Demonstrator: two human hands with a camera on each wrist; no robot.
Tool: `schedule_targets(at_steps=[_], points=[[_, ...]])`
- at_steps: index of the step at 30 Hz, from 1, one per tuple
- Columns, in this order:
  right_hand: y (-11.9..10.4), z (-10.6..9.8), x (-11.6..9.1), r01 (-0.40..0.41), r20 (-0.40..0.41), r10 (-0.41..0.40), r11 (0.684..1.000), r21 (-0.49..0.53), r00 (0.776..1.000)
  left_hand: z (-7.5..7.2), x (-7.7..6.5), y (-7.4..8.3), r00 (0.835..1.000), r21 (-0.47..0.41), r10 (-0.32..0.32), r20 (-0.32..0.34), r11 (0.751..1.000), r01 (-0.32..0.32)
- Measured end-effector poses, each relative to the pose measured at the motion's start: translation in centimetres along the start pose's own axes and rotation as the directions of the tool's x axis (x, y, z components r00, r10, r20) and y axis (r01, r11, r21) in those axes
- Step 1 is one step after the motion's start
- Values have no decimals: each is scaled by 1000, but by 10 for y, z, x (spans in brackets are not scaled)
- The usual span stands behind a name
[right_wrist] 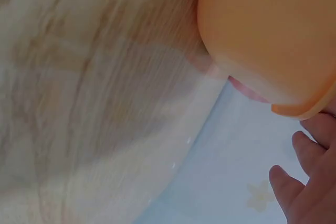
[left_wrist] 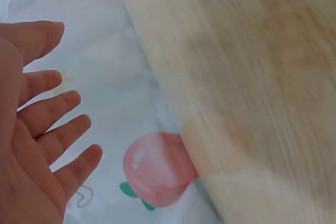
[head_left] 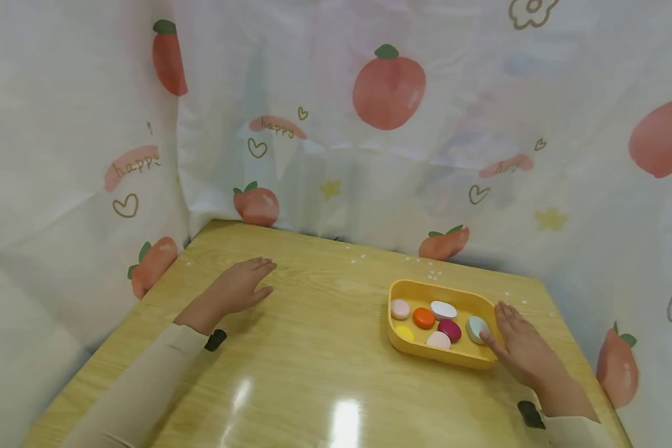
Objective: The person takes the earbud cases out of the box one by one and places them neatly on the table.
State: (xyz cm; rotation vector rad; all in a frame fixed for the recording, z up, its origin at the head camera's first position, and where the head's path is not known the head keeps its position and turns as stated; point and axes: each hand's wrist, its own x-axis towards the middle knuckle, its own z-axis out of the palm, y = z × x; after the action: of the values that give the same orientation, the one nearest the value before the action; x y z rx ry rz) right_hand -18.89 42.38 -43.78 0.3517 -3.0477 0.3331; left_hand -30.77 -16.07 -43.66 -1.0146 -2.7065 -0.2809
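Note:
A yellow tray (head_left: 448,358) with rounded corners stands toward the right of the table. In it lie several smooth oval pieces: an orange one (head_left: 424,318), a dark magenta one (head_left: 450,330), a white one (head_left: 443,310), a pale mint one (head_left: 476,329), a yellow one (head_left: 404,334) and pale pink ones. My right hand (head_left: 523,348) is at the tray's right end, thumb over the rim and extended fingers along the outside; whether it presses there is unclear. Above the table's left part hovers my left hand (head_left: 235,291), empty, fingers extended.
The wood-grain table (head_left: 302,348) meets a white fruit-print cloth (head_left: 325,149) at the back and sides. Small white specks (head_left: 434,274) dot its far part. A dark band piece (head_left: 215,340) shows at the left wrist, another (head_left: 531,414) at the right.

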Motion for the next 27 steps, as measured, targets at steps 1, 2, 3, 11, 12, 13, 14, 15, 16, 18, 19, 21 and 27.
schedule_targets(at_steps=[1,2,3,11,12,13,14,15,16,18,19,21,27], points=[[0,1,0,-6,-1,6,1000,6,1000,-2,3,1,1000,-3,2,1,1000,-2],[0,3,0,-11,-1,11,1000,9,1000,-4,6,2,1000,-2,4,3,1000,-4],[1,4,1,-15,-2,15,1000,10,1000,-5,9,3,1000,-5,6,10,1000,-6],[7,9,-1,-39,9,39,999,1,999,5,34,18,997,-19,61,53,998,-60],[8,9,-2,-37,7,37,999,0,999,7,38,21,996,-24,72,52,997,-71],[9,10,-3,-35,7,35,999,1,999,10,41,24,995,-28,82,52,996,-80],[10,10,-5,-34,8,34,999,1,999,12,45,27,995,-35,90,53,996,-88],[11,11,-6,-32,9,32,999,1,999,13,47,30,994,-42,96,55,995,-93],[12,12,-7,-32,9,32,999,-2,999,15,50,33,993,-45,101,58,994,-99],[13,13,-9,-36,10,36,999,-1,999,19,53,39,992,-48,107,65,993,-104],[14,14,-11,-37,10,37,999,-1,999,21,55,41,992,-46,106,71,994,-102],[14,16,-14,-36,8,36,999,5,999,25,57,45,991,-44,103,83,994,-99],[16,22,-19,-17,-38,15,999,-33,999,32,67,57,989,-41,126,83,992,-123]])
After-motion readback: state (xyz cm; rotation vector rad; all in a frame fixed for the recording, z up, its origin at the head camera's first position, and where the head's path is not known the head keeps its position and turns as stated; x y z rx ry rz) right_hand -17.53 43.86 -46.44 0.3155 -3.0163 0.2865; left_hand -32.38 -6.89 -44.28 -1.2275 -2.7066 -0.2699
